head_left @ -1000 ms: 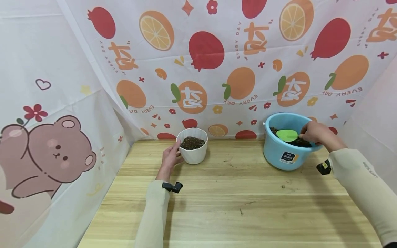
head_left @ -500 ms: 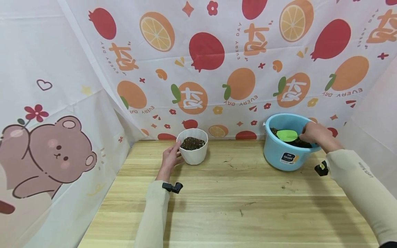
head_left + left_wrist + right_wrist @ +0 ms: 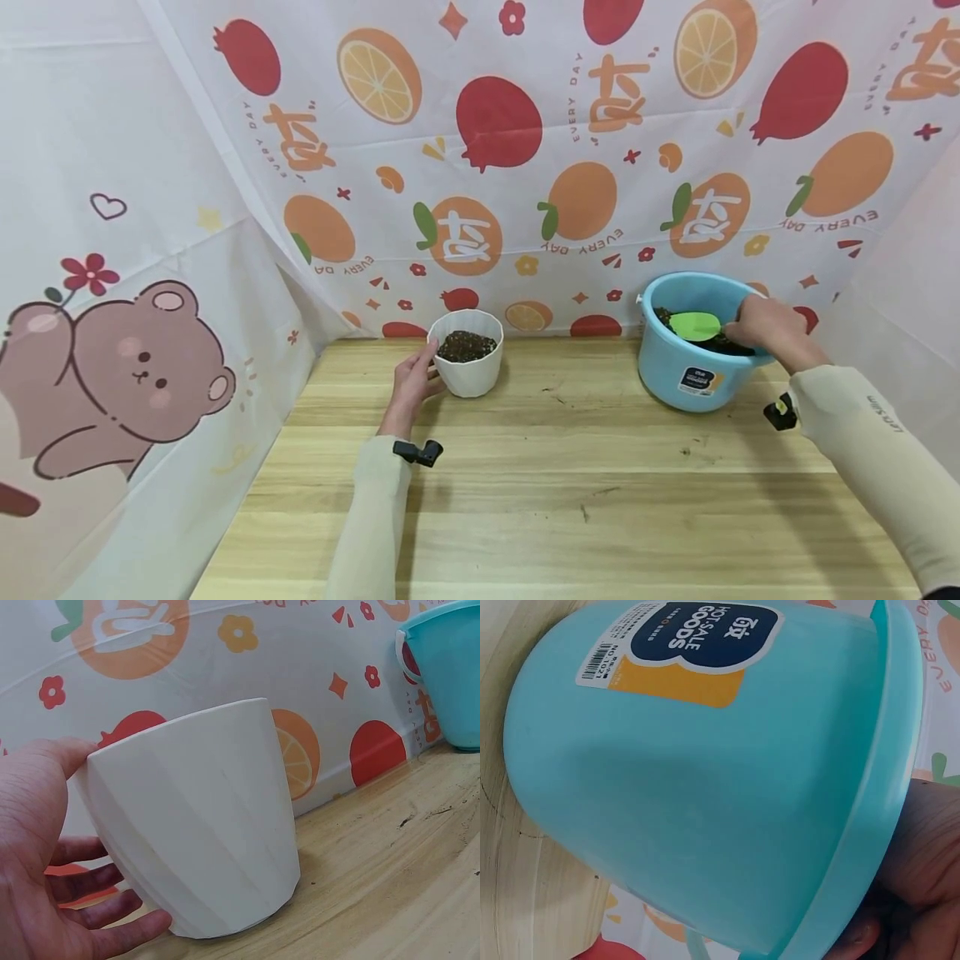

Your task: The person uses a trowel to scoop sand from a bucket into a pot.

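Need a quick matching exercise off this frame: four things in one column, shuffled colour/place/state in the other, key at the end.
Things:
1. planter pot
2. scoop
3. bucket
4. left hand

Descriptions:
A. light blue, with a barcode label on its side
B. gripping the planter pot
C. white, standing on the wooden table with dark soil inside
D. green, inside the bucket

Pairs: 1-C, 2-D, 3-A, 4-B
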A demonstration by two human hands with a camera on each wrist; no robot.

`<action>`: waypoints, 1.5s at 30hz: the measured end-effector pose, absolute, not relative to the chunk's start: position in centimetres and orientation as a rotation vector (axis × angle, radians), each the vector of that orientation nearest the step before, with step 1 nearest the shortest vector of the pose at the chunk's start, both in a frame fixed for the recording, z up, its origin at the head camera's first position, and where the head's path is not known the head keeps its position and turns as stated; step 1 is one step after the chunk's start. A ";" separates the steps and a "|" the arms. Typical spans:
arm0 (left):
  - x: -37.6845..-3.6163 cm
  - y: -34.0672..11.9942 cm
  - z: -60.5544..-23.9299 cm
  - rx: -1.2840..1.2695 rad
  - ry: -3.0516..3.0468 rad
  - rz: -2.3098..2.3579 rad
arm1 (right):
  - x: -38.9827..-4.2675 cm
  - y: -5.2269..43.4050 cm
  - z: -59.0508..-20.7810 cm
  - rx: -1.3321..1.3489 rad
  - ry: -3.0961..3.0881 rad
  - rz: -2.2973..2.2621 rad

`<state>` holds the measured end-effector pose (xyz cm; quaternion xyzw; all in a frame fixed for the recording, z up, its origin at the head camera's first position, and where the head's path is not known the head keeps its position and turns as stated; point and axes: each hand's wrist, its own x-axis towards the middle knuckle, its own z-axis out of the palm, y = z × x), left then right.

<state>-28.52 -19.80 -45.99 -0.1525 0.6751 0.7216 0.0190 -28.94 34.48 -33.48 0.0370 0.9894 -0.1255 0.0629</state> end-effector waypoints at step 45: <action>-28.5 -19.8 -46.3 -0.478 2.111 2.231 | -28.4 34.6 -33.3 0.242 3.107 -0.239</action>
